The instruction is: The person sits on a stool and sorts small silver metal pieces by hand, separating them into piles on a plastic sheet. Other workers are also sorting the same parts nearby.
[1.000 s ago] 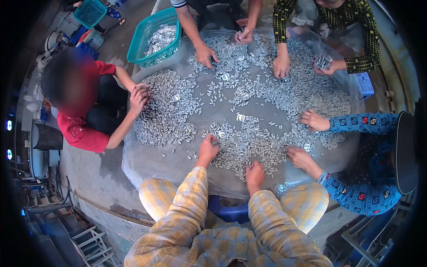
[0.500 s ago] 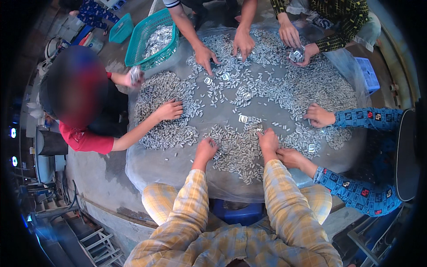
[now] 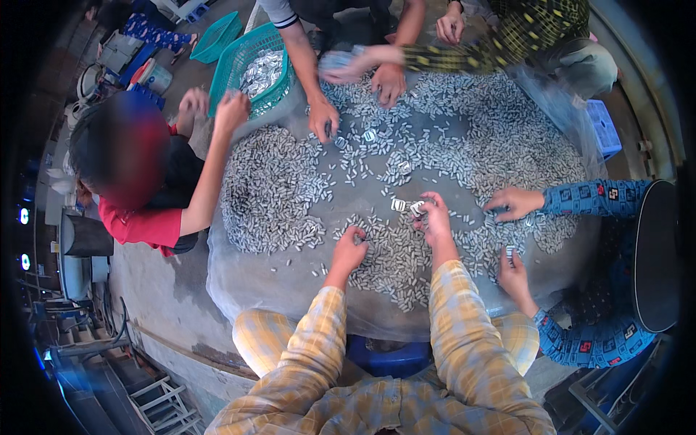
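Before me lies a heap of small grey metal cylinder-shaped pieces (image 3: 395,268), spread on a sheet-covered surface. My left hand (image 3: 350,251) rests at the heap's left edge with its fingers curled in; what they hold, if anything, is hidden. Over the heap's far right side, my right hand (image 3: 437,219) pinches a small square metal piece (image 3: 417,208) between thumb and fingers. Just left of it another square metal piece (image 3: 398,205) with a dark middle lies on the sheet. Both hands sit low, close to the pieces.
Larger heaps of the same pieces lie left (image 3: 268,188) and far right (image 3: 518,138). Co-workers' hands reach in from the left, far side and right; one right-side hand (image 3: 513,275) holds a square piece. A green basket (image 3: 219,83) with shiny metal pieces stands at the far left.
My right hand has moved slightly away from me and now lifts a square piece. My left hand has shifted a little right. The left co-worker's arm has swung toward the green basket.
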Demonstrator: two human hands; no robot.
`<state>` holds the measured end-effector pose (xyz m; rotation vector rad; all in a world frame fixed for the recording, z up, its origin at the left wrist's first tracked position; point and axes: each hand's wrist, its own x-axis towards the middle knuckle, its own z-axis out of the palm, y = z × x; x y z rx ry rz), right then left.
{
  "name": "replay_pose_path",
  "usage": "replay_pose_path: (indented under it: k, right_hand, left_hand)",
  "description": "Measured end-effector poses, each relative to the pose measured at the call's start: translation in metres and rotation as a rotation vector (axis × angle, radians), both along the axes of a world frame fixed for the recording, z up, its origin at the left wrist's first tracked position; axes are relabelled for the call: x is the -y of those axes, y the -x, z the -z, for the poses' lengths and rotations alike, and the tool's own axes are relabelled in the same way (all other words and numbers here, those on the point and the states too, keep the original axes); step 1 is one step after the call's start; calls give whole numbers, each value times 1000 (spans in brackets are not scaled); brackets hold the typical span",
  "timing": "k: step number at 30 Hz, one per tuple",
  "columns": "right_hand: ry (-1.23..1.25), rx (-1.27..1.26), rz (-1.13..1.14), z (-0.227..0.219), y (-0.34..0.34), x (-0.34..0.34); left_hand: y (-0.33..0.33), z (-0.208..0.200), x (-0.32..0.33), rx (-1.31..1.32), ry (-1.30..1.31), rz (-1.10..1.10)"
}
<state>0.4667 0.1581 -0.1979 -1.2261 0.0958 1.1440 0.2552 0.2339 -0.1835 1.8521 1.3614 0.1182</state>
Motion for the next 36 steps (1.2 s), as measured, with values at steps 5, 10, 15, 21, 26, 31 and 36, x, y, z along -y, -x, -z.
replay_pose_path:
  k: [5,10,15,21,26,31,36]
  right_hand:
    - [-236,-424,183,3,16,7]
    - [-107,-357,305,-12,17,17]
    - [-87,96,482,-11,37,7]
    - [30,1114,99,-34,119,-1]
    - [37,1280,134,-109,123,13]
    - [-78,1133,202,-236,71,75]
    - [154,1382,505,-264,27,223]
  left_hand:
    - [-73,18,-22,8,-254,312]
    - [-97,36,-28,16,-299,359]
    - [-74,42,-21,750,668,-253]
    - [-49,26,33,1524,1076,-635]
    - [-41,7,17,1727,1121,-960]
    - [-57,-106,-174,1743,939,-951]
    - [-48,-289,-236,1365,227,-631]
